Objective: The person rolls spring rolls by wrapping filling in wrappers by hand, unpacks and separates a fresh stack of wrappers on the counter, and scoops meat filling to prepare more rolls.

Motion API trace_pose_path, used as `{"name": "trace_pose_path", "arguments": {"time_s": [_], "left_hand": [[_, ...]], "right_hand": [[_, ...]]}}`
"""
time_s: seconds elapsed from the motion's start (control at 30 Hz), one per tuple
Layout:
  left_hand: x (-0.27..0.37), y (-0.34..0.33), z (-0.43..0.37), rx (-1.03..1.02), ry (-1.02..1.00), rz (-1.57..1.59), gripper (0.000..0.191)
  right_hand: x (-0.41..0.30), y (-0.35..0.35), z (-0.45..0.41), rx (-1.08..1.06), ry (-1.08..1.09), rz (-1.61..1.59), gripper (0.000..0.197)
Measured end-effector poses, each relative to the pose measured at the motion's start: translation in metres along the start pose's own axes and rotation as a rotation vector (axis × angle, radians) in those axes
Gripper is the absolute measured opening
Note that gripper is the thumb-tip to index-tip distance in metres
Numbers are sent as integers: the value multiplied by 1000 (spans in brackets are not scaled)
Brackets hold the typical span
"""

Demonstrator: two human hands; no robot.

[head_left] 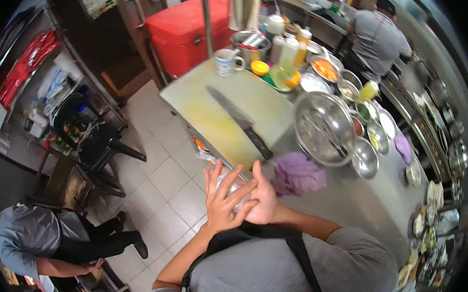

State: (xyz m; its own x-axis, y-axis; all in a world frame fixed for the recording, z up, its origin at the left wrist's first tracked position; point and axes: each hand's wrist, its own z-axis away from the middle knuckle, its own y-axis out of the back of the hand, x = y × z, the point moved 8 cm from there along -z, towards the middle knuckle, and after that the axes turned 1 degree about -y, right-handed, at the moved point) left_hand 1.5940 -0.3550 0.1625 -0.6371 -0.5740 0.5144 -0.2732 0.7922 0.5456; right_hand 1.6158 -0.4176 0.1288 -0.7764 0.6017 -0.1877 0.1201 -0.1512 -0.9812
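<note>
In front of my chest, a small wad of clear plastic [235,189] is pressed between my two palms; my fingers hide part of it. My left hand [226,198] lies over it with the fingers spread. My right hand [264,201] backs it from the other side, thumb and fingers up. Just beyond my hands is a white cutting board [195,110] with yellow stains. Across it lies a chef's knife [239,122], its black handle toward me. A crumpled purple cloth [299,175] rests on the steel counter [360,203] beside my right hand.
A large steel colander [324,128] stands right of the board, with several metal bowls [365,158] around it. Squeeze bottles [289,52] and a mug [226,63] line the far side. One person [378,38] stands at the stove; another [44,234] is at lower left, near a black chair [99,149].
</note>
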Motion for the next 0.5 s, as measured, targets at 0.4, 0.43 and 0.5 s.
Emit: {"name": "trace_pose_path", "arguments": {"time_s": [0.4,0.43,0.5], "left_hand": [[-299,123,-43,410,609,546,24],[-326,114,-47,390,672,765,27],[-409,118,-53,427,942,886,35]], "right_hand": [[34,40,-263,-376,145,1260,83],[14,40,-269,-312,298,1599,81],[-26,50,-323,-267,448,1741,65]]}}
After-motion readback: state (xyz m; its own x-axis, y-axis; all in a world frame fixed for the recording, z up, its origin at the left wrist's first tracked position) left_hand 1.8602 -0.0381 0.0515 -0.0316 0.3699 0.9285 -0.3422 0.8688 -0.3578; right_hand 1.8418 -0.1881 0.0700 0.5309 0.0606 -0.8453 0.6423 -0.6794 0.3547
